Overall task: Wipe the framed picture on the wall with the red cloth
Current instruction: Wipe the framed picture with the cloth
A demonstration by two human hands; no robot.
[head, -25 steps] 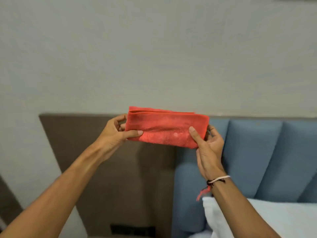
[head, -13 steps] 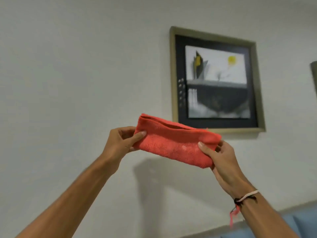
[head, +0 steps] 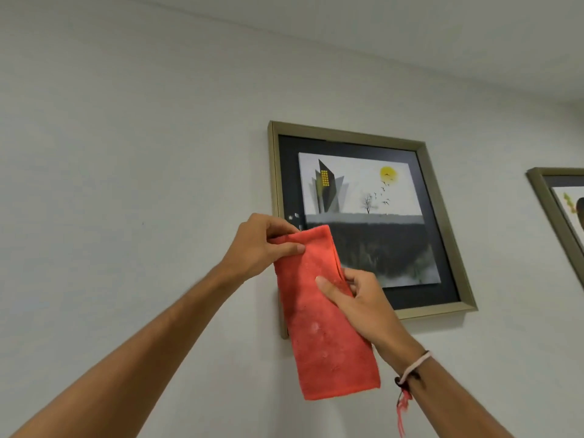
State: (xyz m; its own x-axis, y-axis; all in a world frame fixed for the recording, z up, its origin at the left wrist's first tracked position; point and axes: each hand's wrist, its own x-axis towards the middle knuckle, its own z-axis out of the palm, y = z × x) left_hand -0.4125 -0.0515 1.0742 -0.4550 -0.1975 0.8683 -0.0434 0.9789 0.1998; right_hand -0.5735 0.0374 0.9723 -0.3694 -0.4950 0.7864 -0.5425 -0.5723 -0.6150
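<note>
The framed picture (head: 395,197) hangs on the pale wall, in a dull gold frame with a dark mount and a print of a building, a tree and a yellow sun. A folded red cloth (head: 319,327) hangs lengthwise in front of the frame's lower left corner and hides it. My left hand (head: 262,245) pinches the cloth's top end. My right hand (head: 360,298) grips its right edge about halfway down, thumb on the front. Whether the cloth touches the glass I cannot tell.
A second framed picture (head: 559,210) is cut off by the right edge of the view. The ceiling line (head: 410,61) runs above the pictures. The plain wall (head: 126,184) stretches to the left.
The view has tilted up from the headboard to the wall. The cloth has turned from level to hanging lengthwise, and both hands have carried it up in front of the picture's lower left corner.
</note>
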